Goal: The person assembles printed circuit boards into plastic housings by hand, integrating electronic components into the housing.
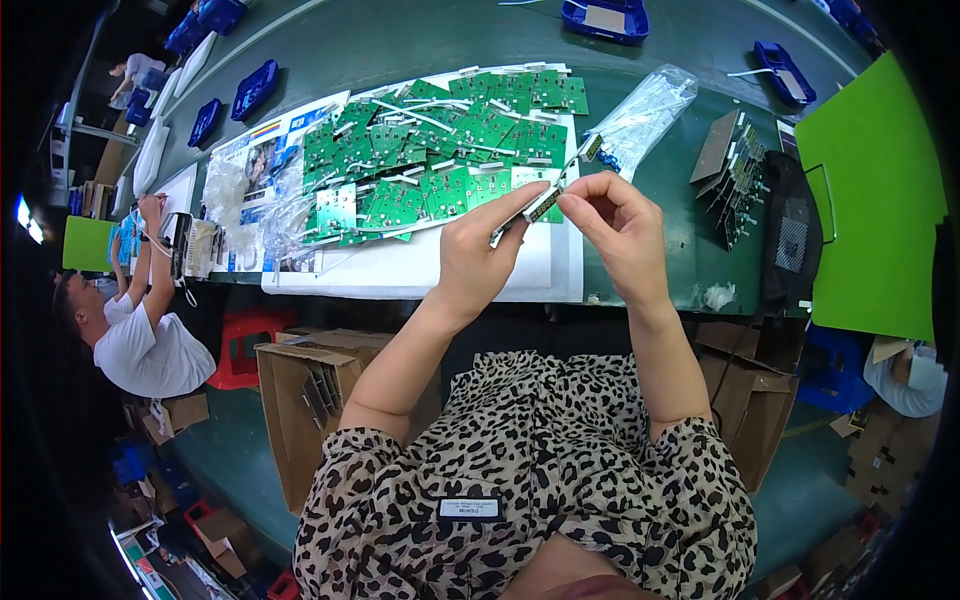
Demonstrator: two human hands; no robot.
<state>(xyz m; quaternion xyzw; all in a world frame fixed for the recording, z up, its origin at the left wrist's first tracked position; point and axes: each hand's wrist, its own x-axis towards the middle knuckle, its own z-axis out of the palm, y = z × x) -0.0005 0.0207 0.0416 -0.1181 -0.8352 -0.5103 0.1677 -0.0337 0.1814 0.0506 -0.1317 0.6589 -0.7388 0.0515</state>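
Observation:
My left hand point(472, 255) grips a small circuit board point(541, 207), tilted nearly edge-on, with a pale strip of parts along its edge. My right hand point(628, 235) has thumb and forefinger pinched at the right end of that board; what lies between the fingertips is too small to make out. Just beyond the fingers, a narrow part with a yellowish face point(591, 148) sticks up. Many green circuit boards point(400, 145) with white connectors lie in an overlapping spread in front of my hands. A clear plastic bag point(650, 108) of white-wired parts rests behind my right hand.
Brown-backed boards point(728, 170) stand in a row at right, beside a black mesh bag point(790, 235) and a bright green panel point(870, 200). Blue trays point(605, 20) sit along the far side. Cardboard boxes point(300, 430) flank me below the table. Another person point(155, 345) works at left.

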